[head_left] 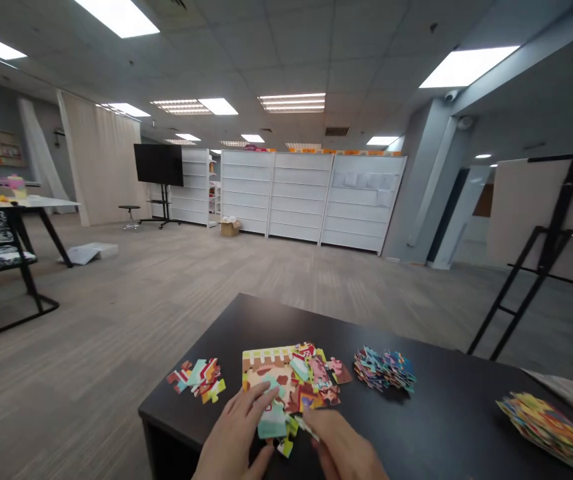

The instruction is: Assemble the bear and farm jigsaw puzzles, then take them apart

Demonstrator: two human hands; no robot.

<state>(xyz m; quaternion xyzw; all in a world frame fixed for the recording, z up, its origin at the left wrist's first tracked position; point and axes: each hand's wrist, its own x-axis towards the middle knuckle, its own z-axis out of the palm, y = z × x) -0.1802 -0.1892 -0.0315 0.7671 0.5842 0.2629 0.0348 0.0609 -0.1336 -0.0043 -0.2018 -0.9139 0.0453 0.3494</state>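
A partly joined jigsaw puzzle (266,363) with a cow and a white fence lies on the black table. Loose puzzle pieces (319,373) are heaped over its right side. My left hand (236,433) rests at the puzzle's lower left, fingers spread, fingertips touching it by a pale teal piece (272,425). At the lower right, my right hand (343,443) is closed, thumb and fingers pinching a pale puzzle piece (309,427), partly hidden. A green-yellow piece (285,447) lies between the hands.
Left of the puzzle is a small pile of red, teal and yellow pieces (201,379). To its right sits a blue pile of pieces (385,369). A yellow-orange stack (546,427) lies at the far right. The black table's (276,317) far edge is beyond the puzzle.
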